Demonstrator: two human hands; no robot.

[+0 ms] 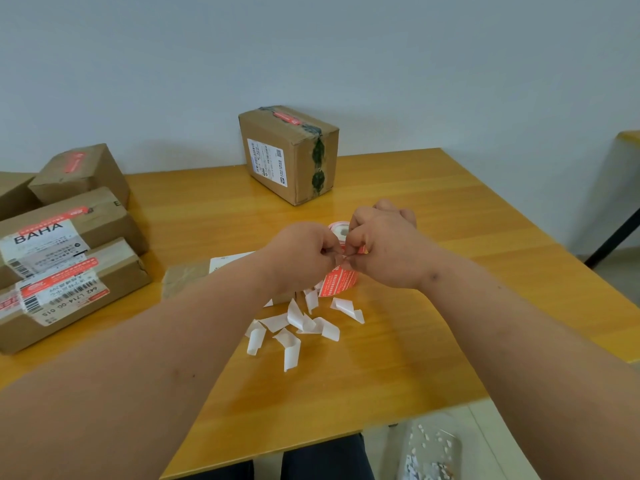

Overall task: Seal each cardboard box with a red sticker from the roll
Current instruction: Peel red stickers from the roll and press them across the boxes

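1. Where the table edge [311, 441] meets the bottom of the view, dark trousers [325, 459] show beneath it, and a clear bag of small white scraps [431, 452] lies on the floor to the right.
2. Both forearms reach forward over the yellow wooden table.
3. Curled white backing strips [294, 327] lie scattered on the table just nearer than the hands.
4. Left hand [301, 251]: fingers curled, thumb and fingertips pinching the end of a red sticker [341, 278]. Which layer it has hold of cannot be told.
5. Right hand [384, 244]: fingers curled, also pinching at the same sticker end, touching the left hand's fingertips. The sticker hangs below the hands, red with white print.
6. Sticker roll [341, 230]: stands on the table directly behind the hands, mostly hidden by them; pink rim and white core show.
7. A flat brown box [183, 277] with a white label lies under the left forearm, largely covered.
8. Left edge of table: stacked cardboard boxes [69, 244] carrying red stickers and shipping labels; a smaller box [83, 174] with a red sticker sits behind them.
9. Far centre: a box standing upright [287, 157], red sticker on top, dark tape down one side, white label facing the camera.
10. Pale wall [311, 64] behind.
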